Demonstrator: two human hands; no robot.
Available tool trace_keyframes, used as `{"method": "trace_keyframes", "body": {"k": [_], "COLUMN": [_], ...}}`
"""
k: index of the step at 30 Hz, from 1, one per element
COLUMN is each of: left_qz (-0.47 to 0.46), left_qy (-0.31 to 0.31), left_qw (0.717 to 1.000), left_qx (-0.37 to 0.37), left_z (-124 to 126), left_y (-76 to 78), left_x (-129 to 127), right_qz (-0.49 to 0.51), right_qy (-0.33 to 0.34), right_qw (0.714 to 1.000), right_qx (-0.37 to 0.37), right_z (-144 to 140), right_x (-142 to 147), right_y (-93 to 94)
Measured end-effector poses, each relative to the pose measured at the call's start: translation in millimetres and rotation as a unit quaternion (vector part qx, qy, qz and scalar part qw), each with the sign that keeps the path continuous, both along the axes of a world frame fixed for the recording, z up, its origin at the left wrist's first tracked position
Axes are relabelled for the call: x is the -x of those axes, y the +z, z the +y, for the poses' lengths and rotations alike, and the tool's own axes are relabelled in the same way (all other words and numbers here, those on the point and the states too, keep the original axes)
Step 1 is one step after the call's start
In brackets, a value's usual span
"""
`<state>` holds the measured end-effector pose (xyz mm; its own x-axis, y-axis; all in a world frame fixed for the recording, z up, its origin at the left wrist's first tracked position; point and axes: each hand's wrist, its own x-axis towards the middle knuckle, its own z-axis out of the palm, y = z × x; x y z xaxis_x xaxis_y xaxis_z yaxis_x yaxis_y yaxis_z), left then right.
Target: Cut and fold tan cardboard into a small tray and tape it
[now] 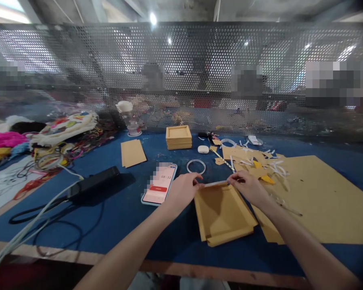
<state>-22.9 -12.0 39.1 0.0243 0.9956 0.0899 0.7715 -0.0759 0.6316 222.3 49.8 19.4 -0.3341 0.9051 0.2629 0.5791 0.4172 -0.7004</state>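
Note:
A shallow brown cardboard tray (222, 217) with folded-up walls lies on the blue table in front of me. Along its far wall runs a narrow white strip (215, 183). My left hand (185, 188) pinches the tray's far left corner at one end of the strip. At the far right corner, my right hand (250, 188) has its thumb and fingers closed on the edge by the strip's other end. The near wall looks loose at its corners. Just left of my left hand lies a phone (161, 185) with a lit screen.
A stack of finished-looking trays (179, 139) stands at the back, beside flat cardboard pieces (133, 153). Clear tape rolls (196, 166), a white case (203, 149) and paper scraps lie beyond. Large cardboard sheets (320, 201) cover the right; a black power strip (93, 185) with cables lies left.

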Motion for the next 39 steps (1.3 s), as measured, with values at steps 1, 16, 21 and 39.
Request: {"method": "trace_keyframes", "body": {"k": [1, 16, 21, 39], "left_qz": [0.019, 0.146, 0.161, 0.181], "left_qy": [0.006, 0.017, 0.013, 0.013], "left_qw": [1.000, 0.989, 0.986, 0.983], "left_qx": [0.004, 0.029, 0.030, 0.025], "left_z": [0, -1, -1, 1], "left_y": [-0.2, -5.4, -6.1, -8.3], "left_x": [-1, -11, -12, -11], "right_qz": [-0.006, -0.064, -0.071, -0.074], "right_qy": [-0.002, -0.039, -0.042, -0.038], "right_qw": [1.000, 0.997, 0.997, 0.997], "right_qx": [-0.007, -0.004, -0.001, -0.001], "right_z": [1, -3, -4, 0], "right_x": [2, 13, 16, 15], "right_y": [-3.1, -15.4, -11.8, -22.2]}}
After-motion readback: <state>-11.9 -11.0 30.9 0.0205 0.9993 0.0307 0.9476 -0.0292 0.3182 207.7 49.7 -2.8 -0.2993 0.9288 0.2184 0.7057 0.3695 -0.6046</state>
